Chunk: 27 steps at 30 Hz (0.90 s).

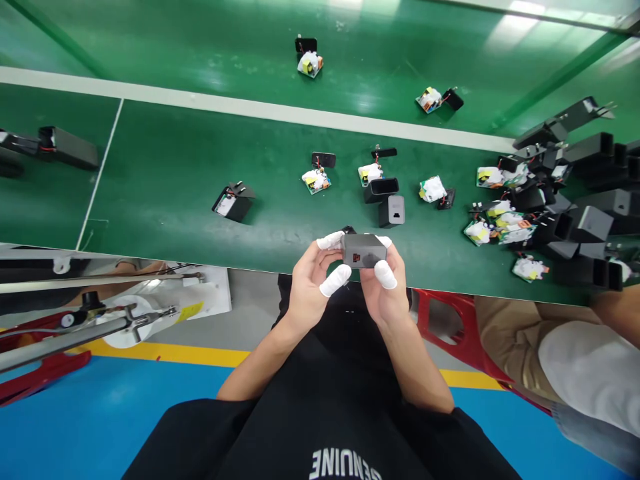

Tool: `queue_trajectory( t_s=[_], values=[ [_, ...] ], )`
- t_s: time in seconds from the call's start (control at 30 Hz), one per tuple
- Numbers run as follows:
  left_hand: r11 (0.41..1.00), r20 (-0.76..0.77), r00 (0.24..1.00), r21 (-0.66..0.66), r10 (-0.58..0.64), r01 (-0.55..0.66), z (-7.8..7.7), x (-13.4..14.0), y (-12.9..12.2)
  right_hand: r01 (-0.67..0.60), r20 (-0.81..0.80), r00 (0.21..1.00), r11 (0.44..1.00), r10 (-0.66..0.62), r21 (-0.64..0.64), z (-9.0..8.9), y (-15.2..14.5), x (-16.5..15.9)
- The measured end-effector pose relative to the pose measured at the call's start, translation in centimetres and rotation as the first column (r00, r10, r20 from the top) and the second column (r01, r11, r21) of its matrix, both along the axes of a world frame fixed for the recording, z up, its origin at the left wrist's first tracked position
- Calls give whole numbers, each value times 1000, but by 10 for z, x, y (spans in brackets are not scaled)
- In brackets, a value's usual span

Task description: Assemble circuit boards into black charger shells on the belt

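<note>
A dark grey power-adapter housing (365,252) is held level in front of my body, just over the table's near edge. My right hand (387,283) grips its right end, thumb in front and fingers behind. My left hand (317,273) is at its left end, fingers behind the housing and thumb near its lower left corner. White cots cover the thumbs and index fingertips. A small black piece (349,230) shows behind the left end. Beyond my hands lie two housings, one black (381,190) and one grey (391,211), and a circuit board with white filler (317,180).
More boards with black end caps lie across the green table (165,180). Housings and boards are heaped at the right (545,220). One partly filled housing (235,202) lies left of centre. A metal-armed device (135,320) stands lower left; a person (575,360) sits at right.
</note>
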<state>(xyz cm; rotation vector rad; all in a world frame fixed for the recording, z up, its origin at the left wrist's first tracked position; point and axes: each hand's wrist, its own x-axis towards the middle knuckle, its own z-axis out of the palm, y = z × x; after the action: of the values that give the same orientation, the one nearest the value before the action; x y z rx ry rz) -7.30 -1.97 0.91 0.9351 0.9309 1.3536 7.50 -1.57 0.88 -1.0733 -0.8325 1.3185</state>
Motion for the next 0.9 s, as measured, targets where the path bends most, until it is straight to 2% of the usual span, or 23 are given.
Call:
queue_trajectory(
  t_s=[0.17,0.37,0.5,0.67,0.77,0.9],
  values=[
    [997,61,998,-69,-14,18,5,2,3,-8,-20,1000,1000,8,5,0,1,4],
    [999,64,998,-51,12,-8,2,1,8,-59,54,997,998,60,-15,0,4,18],
    [999,110,993,-36,42,-39,-2,6,11,3,32,999,998,-1,-69,5,4,18],
    [997,100,995,-79,22,-14,-2,8,13,93,81,993,994,-89,-48,1,5,15],
    [991,88,996,-134,-17,29,-3,4,14,42,79,996,997,-37,-67,-3,7,19],
    [977,110,992,-199,-59,80,-5,-4,16,-40,118,992,999,43,-27,-3,10,30]
  ],
)
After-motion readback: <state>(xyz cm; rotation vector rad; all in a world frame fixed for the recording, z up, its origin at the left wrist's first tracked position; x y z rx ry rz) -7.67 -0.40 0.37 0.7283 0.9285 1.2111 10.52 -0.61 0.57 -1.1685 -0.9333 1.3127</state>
